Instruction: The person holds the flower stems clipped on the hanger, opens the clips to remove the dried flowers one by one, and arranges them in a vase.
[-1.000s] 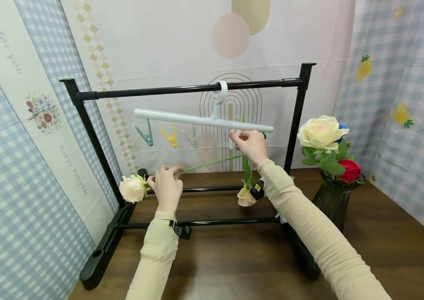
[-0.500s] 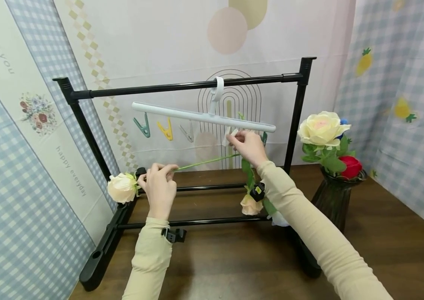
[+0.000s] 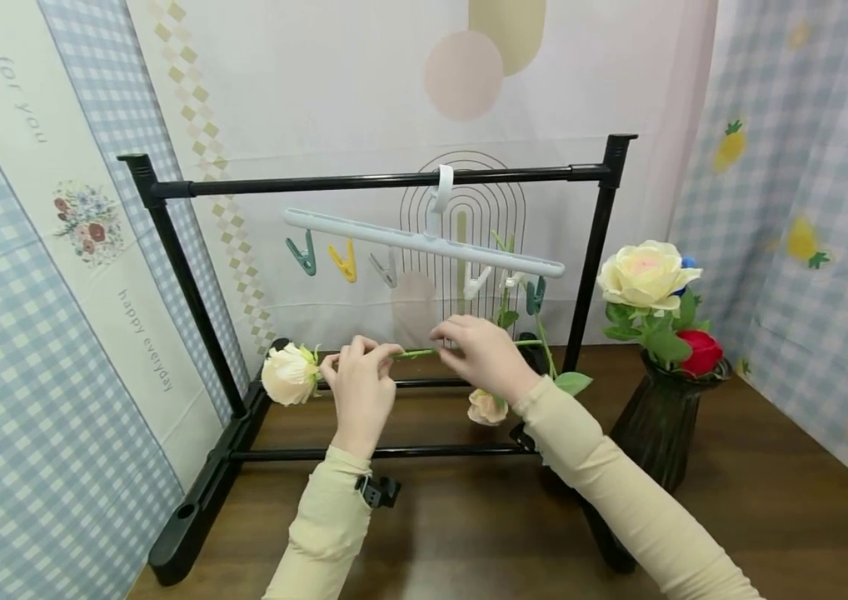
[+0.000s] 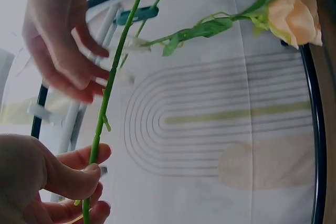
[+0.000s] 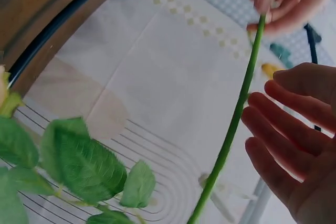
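Observation:
In the head view my left hand (image 3: pixel 360 396) pinches the green stem (image 3: pixel 418 353) of a cream rose (image 3: pixel 290 375), held sideways below the hanger. My right hand (image 3: pixel 487 358) has its fingers spread loosely beside that stem; in the right wrist view the fingertips (image 5: pixel 253 99) lie close to it, contact unclear. Above is a tilted pale hanger (image 3: pixel 394 237) with several clips: a green clip (image 3: pixel 302 254), a yellow clip (image 3: pixel 344 261), a grey clip (image 3: pixel 384 268) and a white clip (image 3: pixel 477 282) to the right. A peach rose (image 3: pixel 487 407) hangs head down, partly behind my right hand.
The hanger hooks over a black rack's top bar (image 3: pixel 319 184). Another green clip (image 3: pixel 536 295) has a stem at it. On the right stands a dark vase (image 3: pixel 656 425) with a large cream rose (image 3: pixel 649 275) and a red rose (image 3: pixel 700 351). The wooden table (image 3: pixel 454 525) lies below.
My right hand has left the white clip and come down to the rose's stem. My left hand has shifted right with the rose. The hanger still tilts down to the right.

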Demonstrator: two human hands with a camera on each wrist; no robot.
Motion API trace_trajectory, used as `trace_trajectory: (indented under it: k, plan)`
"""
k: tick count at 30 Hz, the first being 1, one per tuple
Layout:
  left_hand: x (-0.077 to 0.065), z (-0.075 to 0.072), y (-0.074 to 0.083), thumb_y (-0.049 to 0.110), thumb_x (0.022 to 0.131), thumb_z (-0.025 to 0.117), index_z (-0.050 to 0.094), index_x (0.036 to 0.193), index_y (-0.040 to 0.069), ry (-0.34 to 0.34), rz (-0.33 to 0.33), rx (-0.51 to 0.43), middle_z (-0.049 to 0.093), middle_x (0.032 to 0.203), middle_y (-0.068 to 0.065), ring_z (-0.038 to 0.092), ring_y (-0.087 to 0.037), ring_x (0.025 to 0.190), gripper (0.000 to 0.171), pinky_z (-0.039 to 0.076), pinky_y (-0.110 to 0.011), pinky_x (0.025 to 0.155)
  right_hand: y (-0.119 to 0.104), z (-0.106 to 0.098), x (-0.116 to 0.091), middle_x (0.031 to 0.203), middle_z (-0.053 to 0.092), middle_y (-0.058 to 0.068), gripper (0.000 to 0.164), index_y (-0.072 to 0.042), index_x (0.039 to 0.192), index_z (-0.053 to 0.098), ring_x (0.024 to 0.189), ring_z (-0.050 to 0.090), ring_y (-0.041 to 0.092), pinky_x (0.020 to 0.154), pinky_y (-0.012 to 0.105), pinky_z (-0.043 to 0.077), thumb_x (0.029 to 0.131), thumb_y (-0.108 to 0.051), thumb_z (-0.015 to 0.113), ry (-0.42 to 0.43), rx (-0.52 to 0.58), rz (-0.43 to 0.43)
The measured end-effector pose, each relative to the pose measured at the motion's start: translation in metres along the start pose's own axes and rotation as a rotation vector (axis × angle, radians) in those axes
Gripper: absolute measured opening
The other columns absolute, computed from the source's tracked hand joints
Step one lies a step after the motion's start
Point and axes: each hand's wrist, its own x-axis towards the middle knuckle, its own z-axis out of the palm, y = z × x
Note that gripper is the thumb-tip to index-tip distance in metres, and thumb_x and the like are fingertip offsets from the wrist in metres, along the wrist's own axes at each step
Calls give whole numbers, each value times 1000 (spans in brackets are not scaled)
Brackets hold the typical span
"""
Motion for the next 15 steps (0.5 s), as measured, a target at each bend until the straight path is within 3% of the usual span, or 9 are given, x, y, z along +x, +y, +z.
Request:
trace_trajectory:
  k: [3, 7, 15]
  plan:
    - [-5, 4, 8, -4, 83, 67, 78, 93, 17, -4, 25, -8, 62, 92, -8, 56, -29, 86, 25, 26, -56, 98, -8, 2, -9, 90, 71, 3, 13, -8, 96, 71, 80, 66, 18, 73, 31, 55, 84, -3, 70, 59, -101, -93]
    - [-9, 5, 17, -3, 84, 67, 77, 93, 16, -9, 48, -21, 62, 92, -8, 56, -28, 87, 24, 27, -57, 97, -13, 4, -16, 83, 67, 1, 11, -10, 90, 70, 72, 62, 16, 68, 30, 52, 82, -3, 73, 107, -219, -154]
    - [-15, 7, 32, -4, 83, 66, 76, 93, 16, -12, 77, -64, 63, 92, -7, 58, -27, 87, 25, 28, -56, 97, -18, 0, -29, 81, 63, 2, 11, -10, 89, 67, 70, 58, 16, 62, 27, 46, 83, -1, 70, 165, -347, -173]
